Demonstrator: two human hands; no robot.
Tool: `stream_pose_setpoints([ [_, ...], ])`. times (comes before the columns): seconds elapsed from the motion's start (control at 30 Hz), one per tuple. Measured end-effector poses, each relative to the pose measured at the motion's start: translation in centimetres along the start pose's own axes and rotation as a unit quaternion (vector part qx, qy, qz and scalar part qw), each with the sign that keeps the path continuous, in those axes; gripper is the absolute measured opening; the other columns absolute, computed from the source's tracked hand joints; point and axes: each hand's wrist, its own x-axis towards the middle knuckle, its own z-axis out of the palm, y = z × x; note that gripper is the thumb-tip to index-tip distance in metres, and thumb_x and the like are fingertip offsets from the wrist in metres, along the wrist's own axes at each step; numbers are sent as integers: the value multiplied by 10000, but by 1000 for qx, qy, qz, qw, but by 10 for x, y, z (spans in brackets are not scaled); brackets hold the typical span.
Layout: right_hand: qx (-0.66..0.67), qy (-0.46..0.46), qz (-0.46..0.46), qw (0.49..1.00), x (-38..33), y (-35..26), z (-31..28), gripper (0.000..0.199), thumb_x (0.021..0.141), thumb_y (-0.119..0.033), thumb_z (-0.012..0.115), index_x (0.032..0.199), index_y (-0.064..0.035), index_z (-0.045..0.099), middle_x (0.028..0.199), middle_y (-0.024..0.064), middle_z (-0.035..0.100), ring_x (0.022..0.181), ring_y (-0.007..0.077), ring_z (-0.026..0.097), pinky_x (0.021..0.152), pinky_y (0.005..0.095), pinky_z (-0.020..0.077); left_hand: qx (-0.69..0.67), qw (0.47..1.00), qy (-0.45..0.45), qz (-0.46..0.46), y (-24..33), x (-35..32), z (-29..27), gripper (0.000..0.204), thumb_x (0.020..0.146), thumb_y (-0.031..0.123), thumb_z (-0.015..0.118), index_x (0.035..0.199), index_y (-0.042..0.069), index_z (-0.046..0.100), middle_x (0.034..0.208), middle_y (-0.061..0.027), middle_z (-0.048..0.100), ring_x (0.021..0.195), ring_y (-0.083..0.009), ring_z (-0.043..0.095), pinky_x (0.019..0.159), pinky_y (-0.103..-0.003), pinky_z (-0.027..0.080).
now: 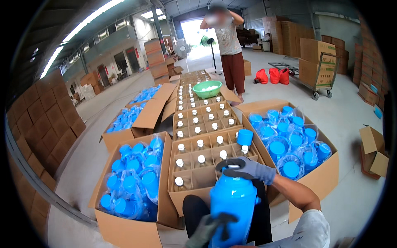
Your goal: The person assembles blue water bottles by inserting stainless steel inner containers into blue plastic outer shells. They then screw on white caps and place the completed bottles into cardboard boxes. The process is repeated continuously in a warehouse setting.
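Observation:
A blue vacuum flask (234, 192) stands upright between my knees, in front of the carton. My right hand (246, 168), in a grey glove, is closed over its top, where a bit of white shows among dark fingertips. Against the flask's lower left side is my left hand (209, 229), also gloved; motion smears its fingers. A divided carton (191, 193) just ahead holds several bottles with white caps (201, 159), one in each cell. A blue cup-shaped lid (245, 137) rests on top at this carton's far right.
Open cartons of bagged blue flasks stand left (155, 233) and right (318, 188). Further divided cartons run ahead, with a green basin (207, 89) of white pieces on them. Beyond stands a person (230, 45) with raised arms. A loaded trolley (320, 76) and red bags (279, 76) are at the back right.

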Motion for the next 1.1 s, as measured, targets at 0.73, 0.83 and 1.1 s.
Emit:
stream_pose_setpoints([
  [0.73, -65, 21, -6, 998, 9, -3, 16, 478, 796, -407, 670, 1199, -160, 594, 1151, 153, 594, 1057, 302, 567, 937, 388, 433, 12, 997, 72, 38, -1, -7, 29, 469, 887, 140, 614, 1282, -17, 416, 1142, -164, 579, 941, -199, 602, 792, -326, 496],
  [0.83, -42, 76, 61, 994, -1, 29, 18, 401, 797, -414, 665, 1107, -161, 651, 984, 123, 658, 919, 250, 627, 876, 361, 478, 150, 986, 69, 26, 1, 14, 64, 441, 870, 123, 638, 1243, -21, 453, 1104, -164, 595, 923, -194, 612, 777, -328, 492],
  [1.1, -73, 39, -80, 993, -4, 6, 9, 404, 825, -371, 626, 1145, -123, 614, 1039, 127, 648, 915, 259, 629, 828, 375, 484, 599, 785, 38, 156, 72, -24, -2, 554, 772, 332, 671, 1251, 103, 513, 1291, -109, 478, 1196, -253, 468, 978, -420, 412],
])
